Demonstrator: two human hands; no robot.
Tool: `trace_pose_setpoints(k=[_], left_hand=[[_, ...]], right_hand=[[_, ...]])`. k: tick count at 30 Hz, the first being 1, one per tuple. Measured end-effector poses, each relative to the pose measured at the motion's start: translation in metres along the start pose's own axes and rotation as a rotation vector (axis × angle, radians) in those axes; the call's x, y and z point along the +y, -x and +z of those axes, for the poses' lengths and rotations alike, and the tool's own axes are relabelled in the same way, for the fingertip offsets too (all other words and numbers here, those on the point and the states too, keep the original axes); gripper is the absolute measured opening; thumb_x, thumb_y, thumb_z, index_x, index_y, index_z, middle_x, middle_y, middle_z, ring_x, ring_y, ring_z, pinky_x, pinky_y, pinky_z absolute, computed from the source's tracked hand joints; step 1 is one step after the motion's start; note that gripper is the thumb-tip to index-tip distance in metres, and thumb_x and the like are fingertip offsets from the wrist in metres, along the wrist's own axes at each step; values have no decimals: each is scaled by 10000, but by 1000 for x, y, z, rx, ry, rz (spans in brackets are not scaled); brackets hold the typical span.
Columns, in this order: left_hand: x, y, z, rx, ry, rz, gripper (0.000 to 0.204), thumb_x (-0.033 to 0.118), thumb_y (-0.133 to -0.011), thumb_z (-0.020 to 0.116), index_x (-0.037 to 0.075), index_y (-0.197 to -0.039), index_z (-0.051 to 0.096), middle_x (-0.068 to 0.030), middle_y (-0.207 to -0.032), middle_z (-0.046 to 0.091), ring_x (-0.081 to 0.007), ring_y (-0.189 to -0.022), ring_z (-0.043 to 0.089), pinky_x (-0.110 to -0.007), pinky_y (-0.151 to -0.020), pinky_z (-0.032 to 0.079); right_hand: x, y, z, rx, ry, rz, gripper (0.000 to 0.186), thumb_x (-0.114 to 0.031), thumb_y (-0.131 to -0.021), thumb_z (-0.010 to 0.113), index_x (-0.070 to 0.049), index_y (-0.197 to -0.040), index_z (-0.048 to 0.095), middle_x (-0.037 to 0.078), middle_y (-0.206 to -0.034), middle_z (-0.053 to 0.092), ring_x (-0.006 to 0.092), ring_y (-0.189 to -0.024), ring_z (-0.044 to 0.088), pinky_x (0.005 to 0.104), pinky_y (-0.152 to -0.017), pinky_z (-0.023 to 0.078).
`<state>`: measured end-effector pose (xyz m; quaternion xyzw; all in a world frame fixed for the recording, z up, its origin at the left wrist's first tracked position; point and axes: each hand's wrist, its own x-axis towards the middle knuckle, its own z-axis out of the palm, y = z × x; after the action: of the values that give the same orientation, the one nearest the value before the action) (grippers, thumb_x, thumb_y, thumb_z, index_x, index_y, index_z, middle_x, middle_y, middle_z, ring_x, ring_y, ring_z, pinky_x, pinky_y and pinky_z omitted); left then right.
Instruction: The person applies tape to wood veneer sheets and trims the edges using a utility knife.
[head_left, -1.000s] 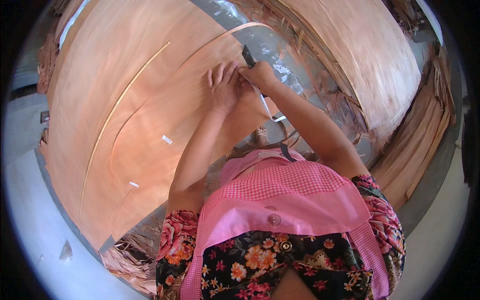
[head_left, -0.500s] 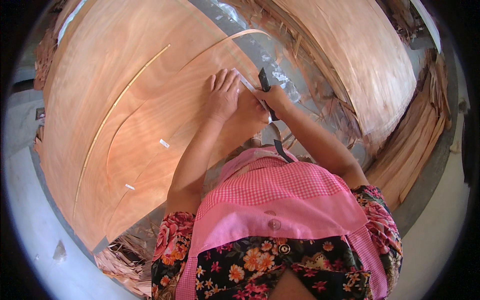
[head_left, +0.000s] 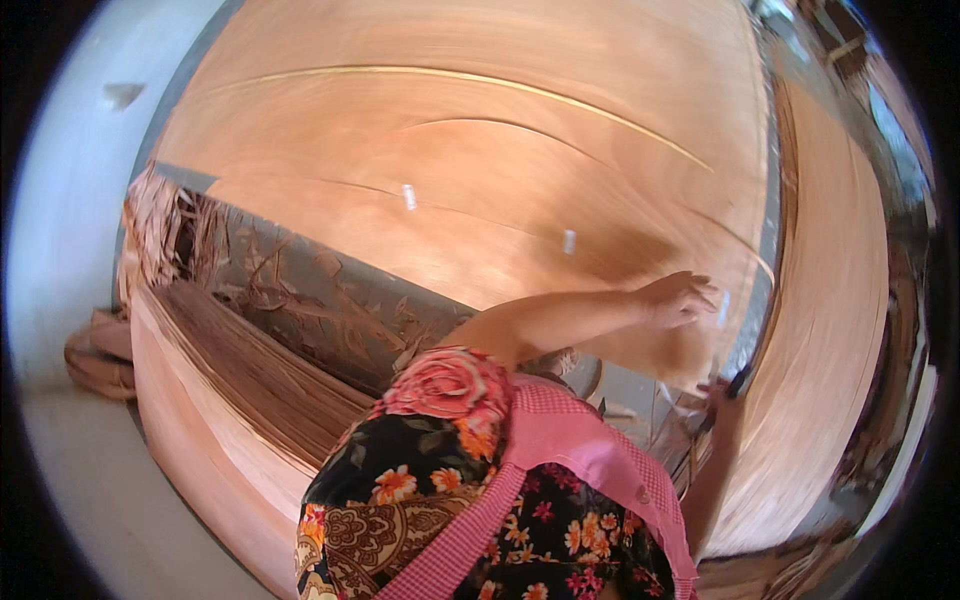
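Note:
A large, thin wood veneer sheet (head_left: 480,240) lies in front of me. My left hand (head_left: 682,299) is over its right part, fingers apart, with nothing in it. Just right of those fingers, a short white tape strip (head_left: 723,308) is on the sheet near its right edge. Farther right and nearer me, my right hand (head_left: 720,397) is closed around a black tool (head_left: 739,382); motion blur hides what kind it is. Two small white tape pieces, one left (head_left: 409,197) and one right (head_left: 569,242), sit along a seam in the veneer.
A narrow pale strip (head_left: 480,76) bows across the sheet. Stacked veneer (head_left: 830,300) stands along the right, and another stack (head_left: 250,380) at the left. Torn veneer scraps (head_left: 300,290) lie between the left stack and the sheet. A pale floor (head_left: 70,250) shows far left.
My view has swung to the left, so the sheet appears turned. My left hand has lifted from the veneer. My right hand, still gripping the black tool, has drawn away from the white strip.

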<state>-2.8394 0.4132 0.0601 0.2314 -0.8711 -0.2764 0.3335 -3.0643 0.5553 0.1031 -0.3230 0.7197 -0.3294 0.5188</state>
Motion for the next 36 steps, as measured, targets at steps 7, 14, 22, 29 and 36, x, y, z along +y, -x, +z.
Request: trace_pose_setpoints(k=[7, 14, 22, 29, 36], left_hand=[[-28, 315, -227, 809, -315, -731, 356, 189, -810, 483, 18, -1121, 482, -184, -1166, 442, -338, -1082, 417, -411, -936, 308], [-64, 504, -413, 535, -842, -1003, 556, 290, -826, 506, 26, -1278, 319, -159, -1342, 283, -319, -1247, 233, -430, -1008, 209], [-94, 536, -460, 510, -532, -790, 455, 233, -778, 533, 60, -1189, 440, -101, -1212, 439, -270, -1136, 384, -444, -935, 288], [-100, 535, -489, 336, -673, -726, 504, 212, -726, 502, 52, -1199, 437, -93, -1258, 412, -251, -1096, 410, -399, -889, 321], [-113, 525, -486, -120, -879, -607, 504, 219, -752, 455, 8, -1209, 434, -110, -1270, 412, -259, -1144, 389, -373, -957, 293]], right_hand=[[-35, 58, 202, -469, 105, 73, 177, -37, -742, 558, 59, -888, 526, 138, -717, 613, 170, -571, 582, 248, -499, 455], [-62, 97, 483, -838, 585, -362, 168, -116, -782, 576, 35, -852, 551, 88, -659, 574, 159, -571, 569, 278, -509, 459], [-153, 96, 767, -773, -18, 72, 184, -203, -801, 573, -42, -714, 561, 56, -600, 558, 142, -464, 519, 272, -393, 410], [-155, 80, 815, -610, 58, 166, 127, -124, -797, 561, 2, -809, 572, 112, -652, 582, 190, -512, 554, 313, -461, 477], [-170, 87, 801, -689, -86, 263, 201, -180, -798, 566, 21, -795, 574, 100, -623, 569, 180, -508, 538, 263, -456, 427]])
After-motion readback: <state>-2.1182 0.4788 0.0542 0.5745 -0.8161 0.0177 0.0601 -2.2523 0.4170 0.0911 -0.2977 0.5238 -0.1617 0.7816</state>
